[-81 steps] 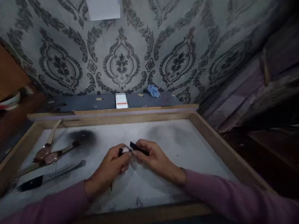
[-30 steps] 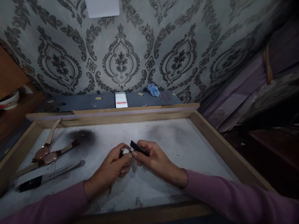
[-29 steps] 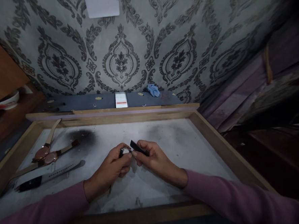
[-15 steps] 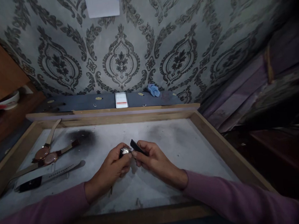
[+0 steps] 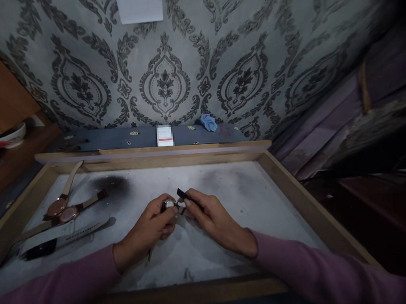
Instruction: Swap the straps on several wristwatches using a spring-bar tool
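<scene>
Pinched in my left hand (image 5: pixel 155 221) is a wristwatch (image 5: pixel 169 203) with a bright silvery case. A thin dark end, possibly its strap, hangs below that hand. My right hand (image 5: pixel 210 215) is closed on a black flat strip (image 5: pixel 182 193), whose far end sticks out up and left beyond the fingers. Whether this strip is a watch strap or a tool handle I cannot make out. A small thin piece (image 5: pixel 181 210) shows between the two hands, close to the watch. Both hands are above the white tray floor (image 5: pixel 225 178).
On the left of the wooden-framed tray (image 5: pixel 148 162) lie rose-gold watches (image 5: pixel 57 206) with straps, a white strap (image 5: pixel 50 237) and a black item (image 5: pixel 40 250). Behind the frame are a phone (image 5: pixel 165 136) and a crumpled blue cloth (image 5: pixel 208 122). A bowl (image 5: pixel 13 138) sits at far left.
My right fingers have shifted slightly along the black strip, and a thin piece between the hands shows more now. My left hand keeps holding the watch in nearly the same place.
</scene>
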The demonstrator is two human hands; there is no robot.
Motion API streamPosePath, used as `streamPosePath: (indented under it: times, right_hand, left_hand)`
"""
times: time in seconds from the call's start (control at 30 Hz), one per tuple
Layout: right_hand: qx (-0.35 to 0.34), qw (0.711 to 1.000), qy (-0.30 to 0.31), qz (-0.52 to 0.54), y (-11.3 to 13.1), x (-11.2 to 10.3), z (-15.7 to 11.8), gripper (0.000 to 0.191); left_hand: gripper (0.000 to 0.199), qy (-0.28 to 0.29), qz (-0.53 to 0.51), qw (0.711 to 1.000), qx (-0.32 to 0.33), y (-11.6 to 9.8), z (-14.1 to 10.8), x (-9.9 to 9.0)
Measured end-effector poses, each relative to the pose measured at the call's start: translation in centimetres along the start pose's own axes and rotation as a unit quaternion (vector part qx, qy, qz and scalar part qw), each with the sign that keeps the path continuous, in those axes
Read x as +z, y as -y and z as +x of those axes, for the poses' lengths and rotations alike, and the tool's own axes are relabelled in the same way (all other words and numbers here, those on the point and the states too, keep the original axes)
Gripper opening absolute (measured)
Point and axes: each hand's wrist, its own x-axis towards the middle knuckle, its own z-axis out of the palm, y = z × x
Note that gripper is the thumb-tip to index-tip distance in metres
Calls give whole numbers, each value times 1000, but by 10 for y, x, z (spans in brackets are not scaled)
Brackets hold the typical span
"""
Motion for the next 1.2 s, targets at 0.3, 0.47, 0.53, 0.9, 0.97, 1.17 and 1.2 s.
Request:
streamPosePath:
  times: [0.3,0.47,0.53,0.9,0.97,1.17,1.2]
  right_hand:
    - [-32,994,53,-95,-1,0,-4,23]
    - [-41,992,52,-107,-4,2,-5,22]
    - [-48,992,46,-111,-4,2,-5,22]
    - [-54,990,36,-126,-5,2,-5,21]
    - [-54,989,41,-128,-6,3,-6,20]
    - [-60,989,14,-138,-8,3,-5,20]
    - [-62,988,15,-141,-8,3,-5,20]
  left_hand:
    - [21,7,-16,1000,-12,1,-1,-2]
    - [21,3,-30,999,-13,0,0,-2]
    - [21,3,-30,999,-14,0,1,-2]
    - [20,-5,-22,1000,-19,-1,0,-2]
    - [20,-6,-23,1000,-20,-2,0,-1]
    - [16,-7,-29,999,-18,-1,2,-2]
    - [16,-8,-28,999,-18,-1,2,-3]
